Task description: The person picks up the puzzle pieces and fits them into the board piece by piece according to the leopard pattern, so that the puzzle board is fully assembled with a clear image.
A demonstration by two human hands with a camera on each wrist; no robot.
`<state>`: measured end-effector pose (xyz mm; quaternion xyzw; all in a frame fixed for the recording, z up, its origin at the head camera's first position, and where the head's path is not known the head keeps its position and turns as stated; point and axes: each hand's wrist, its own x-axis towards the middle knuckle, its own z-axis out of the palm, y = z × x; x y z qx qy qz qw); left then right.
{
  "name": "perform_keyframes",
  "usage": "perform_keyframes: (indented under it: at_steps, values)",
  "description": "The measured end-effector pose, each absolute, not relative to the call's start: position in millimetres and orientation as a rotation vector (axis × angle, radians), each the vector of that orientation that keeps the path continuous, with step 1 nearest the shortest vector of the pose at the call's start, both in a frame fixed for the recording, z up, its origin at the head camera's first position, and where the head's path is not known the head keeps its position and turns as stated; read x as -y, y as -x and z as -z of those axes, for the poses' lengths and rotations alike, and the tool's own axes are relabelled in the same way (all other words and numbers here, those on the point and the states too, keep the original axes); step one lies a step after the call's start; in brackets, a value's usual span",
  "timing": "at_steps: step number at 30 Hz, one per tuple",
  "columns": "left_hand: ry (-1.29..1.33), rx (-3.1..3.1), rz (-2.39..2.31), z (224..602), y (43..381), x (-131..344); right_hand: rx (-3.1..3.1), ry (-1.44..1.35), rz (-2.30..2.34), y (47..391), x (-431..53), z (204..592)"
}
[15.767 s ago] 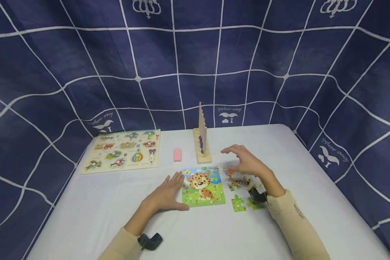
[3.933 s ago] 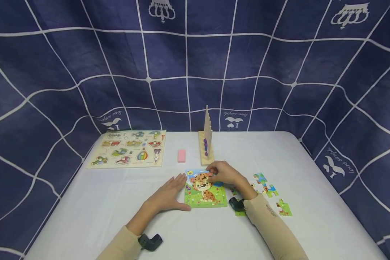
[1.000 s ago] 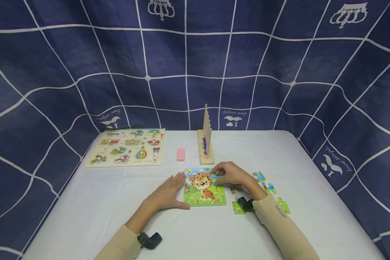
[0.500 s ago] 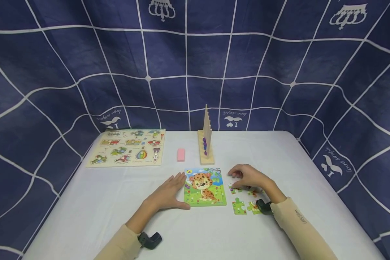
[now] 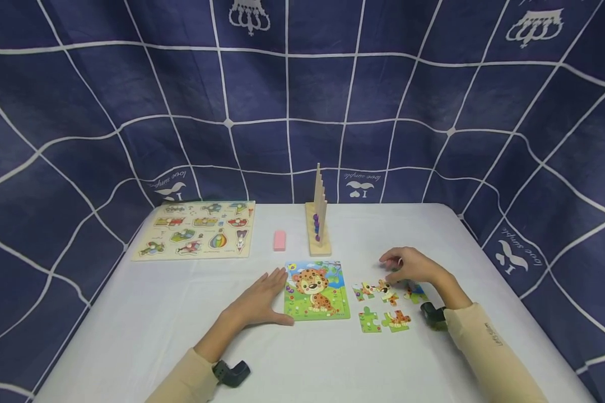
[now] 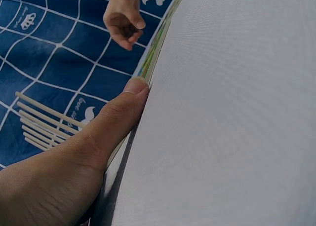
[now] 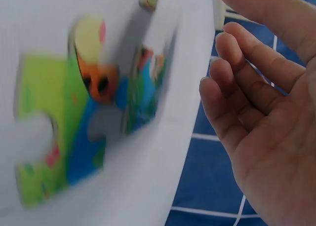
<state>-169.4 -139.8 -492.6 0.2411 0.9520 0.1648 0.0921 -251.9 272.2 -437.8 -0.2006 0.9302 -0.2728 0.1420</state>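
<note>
My left hand (image 5: 262, 302) lies with straight fingers along the left edge of a leopard jigsaw board (image 5: 302, 308), thumb at its lower corner. In the left wrist view, the left thumb (image 6: 113, 117) touches the edge of the board. My right hand (image 5: 415, 266) hovers over loose jigsaw pieces, fingers loosely bent, nothing visible in its grasp. The right wrist view shows the right hand (image 7: 271, 97) apart from a green-and-blue jigsaw piece (image 7: 44, 88), which is blurred. More pieces, such as one with leopard spots (image 5: 398, 320), lie right of the board; some are partly hidden beneath the right hand and wrist.
Behind the board stands a wooden peg rack (image 5: 320, 250) with purple and blue beads. A pink block (image 5: 279, 240) lies to its left. A wooden vehicle puzzle (image 5: 194, 235) occupies the back left of the white table (image 5: 302, 364). A blue checked curtain (image 5: 383, 84) encloses the table.
My right hand has moved from above the leopard board to the right, over the loose pieces, uncovering several near the board. The left hand stays at the board's left edge.
</note>
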Motion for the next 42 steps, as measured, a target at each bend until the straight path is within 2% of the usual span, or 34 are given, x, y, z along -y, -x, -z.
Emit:
perform_keyframes:
  at_steps: [18, 42]
  values:
    - [-0.713, -2.827, -0.503, 494, 169, 141, -2.598, 0.529, 0.823, 261, -309, 449]
    - [-0.724, -2.832, -0.495, 494, 170, 141, -2.537, 0.512, 0.862, 266, -325, 455]
